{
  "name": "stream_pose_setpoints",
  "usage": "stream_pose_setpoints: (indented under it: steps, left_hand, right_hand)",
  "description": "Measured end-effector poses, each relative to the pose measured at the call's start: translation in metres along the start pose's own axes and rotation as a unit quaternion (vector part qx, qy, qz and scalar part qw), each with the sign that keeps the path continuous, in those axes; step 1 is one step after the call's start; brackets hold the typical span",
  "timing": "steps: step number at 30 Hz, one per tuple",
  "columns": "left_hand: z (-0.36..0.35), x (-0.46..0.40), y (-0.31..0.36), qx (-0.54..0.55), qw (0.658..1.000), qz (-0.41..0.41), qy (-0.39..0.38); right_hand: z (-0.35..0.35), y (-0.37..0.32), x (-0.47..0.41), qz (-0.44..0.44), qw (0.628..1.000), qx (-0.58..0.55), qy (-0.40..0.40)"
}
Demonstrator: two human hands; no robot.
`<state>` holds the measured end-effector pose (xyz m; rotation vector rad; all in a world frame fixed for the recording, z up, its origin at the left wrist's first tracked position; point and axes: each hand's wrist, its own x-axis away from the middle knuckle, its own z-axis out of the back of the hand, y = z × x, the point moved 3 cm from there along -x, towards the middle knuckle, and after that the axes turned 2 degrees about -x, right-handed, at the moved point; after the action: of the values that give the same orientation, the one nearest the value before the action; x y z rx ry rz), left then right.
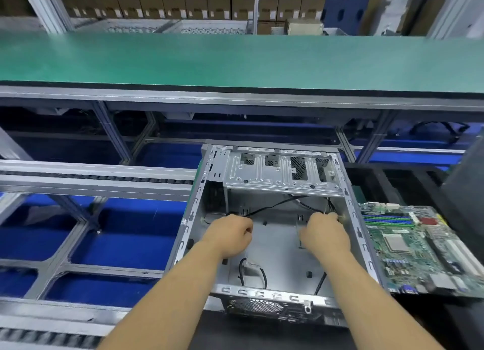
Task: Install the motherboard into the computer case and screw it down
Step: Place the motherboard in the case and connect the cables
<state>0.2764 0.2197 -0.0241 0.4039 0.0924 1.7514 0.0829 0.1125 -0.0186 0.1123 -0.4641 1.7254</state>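
Both hands reach down into the open computer case [275, 245], which lies on its side with the open face up. Left hand [230, 235] sits near the case's left wall with its fingers curled round a thin black cable [272, 205] that runs up and across toward the drive cage [282, 171] at the far end of the case. Right hand [326, 233] is near the case's right wall, fingers curled at a small bundle of wires there; the grip looks closed on them, though the fingertips are partly hidden. More black cable loops lie on the case floor at its near end, between the two forearms.

Outside the case, just beside its right wall, the green motherboard [413, 247] lies flat, component side up, not yet in the case. Beyond the case's far end stands a long table [235, 59] with a green top. To the case's left are grey metal rails [91, 182] over blue flooring.
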Motion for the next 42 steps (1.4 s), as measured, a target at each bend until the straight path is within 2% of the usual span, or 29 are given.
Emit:
stream_pose_setpoints:
  steps: [3, 6, 10, 16, 22, 27, 28, 30, 32, 34, 36, 38, 40, 42]
  left_hand:
    - [-0.001, 0.0, -0.005, 0.017, 1.0, 0.015, -0.001]
    - [-0.002, -0.002, -0.007, 0.041, 0.999, 0.032, -0.002]
    - [-0.002, -0.004, -0.007, 0.049, 0.998, 0.038, -0.006]
    - [-0.001, -0.004, -0.009, 0.06, 0.997, 0.042, 0.007]
    - [-0.002, -0.007, -0.01, 0.068, 0.997, 0.035, 0.011]
    - [-0.004, -0.009, -0.01, 0.068, 0.997, 0.022, 0.017]
    - [-0.004, -0.009, -0.01, 0.07, 0.997, 0.019, 0.017]
    - [-0.005, -0.01, -0.009, 0.084, 0.996, 0.009, 0.014]
    - [-0.008, -0.01, -0.007, 0.117, 0.993, -0.002, -0.003]
    - [-0.013, -0.011, -0.002, 0.162, 0.986, -0.017, -0.04]
    - [-0.016, -0.011, 0.002, 0.207, 0.975, -0.029, -0.071]
    - [-0.016, -0.012, 0.004, 0.233, 0.97, -0.032, -0.069]
    - [-0.016, -0.014, 0.002, 0.24, 0.969, -0.023, -0.055]
    - [-0.016, -0.015, 0.0, 0.237, 0.97, -0.011, -0.046]
  right_hand:
    - [-0.007, -0.001, 0.006, -0.005, 1.0, 0.016, 0.001]
    - [-0.001, 0.006, 0.006, 0.007, 0.998, 0.032, 0.052]
    - [0.001, 0.011, 0.002, 0.0, 0.999, 0.053, 0.008]
    - [0.003, 0.01, 0.003, 0.003, 0.994, 0.014, 0.11]
    - [0.001, 0.004, 0.007, 0.011, 0.987, 0.1, 0.122]
    - [0.002, 0.001, 0.017, 0.017, 0.976, 0.147, 0.161]
    - [0.002, -0.002, 0.018, 0.038, 0.977, 0.124, 0.166]
    - [0.001, -0.011, 0.02, 0.118, 0.981, -0.008, 0.152]
    - [-0.006, -0.025, 0.021, 0.208, 0.963, -0.138, 0.104]
    - [-0.011, -0.037, 0.02, 0.261, 0.937, -0.23, 0.034]
    - [-0.014, -0.044, 0.016, 0.267, 0.916, -0.296, -0.036]
    - [-0.016, -0.044, 0.013, 0.243, 0.894, -0.359, -0.11]
    - [-0.017, -0.042, 0.011, 0.231, 0.892, -0.368, -0.124]
    - [-0.02, -0.034, 0.007, 0.209, 0.898, -0.375, -0.099]
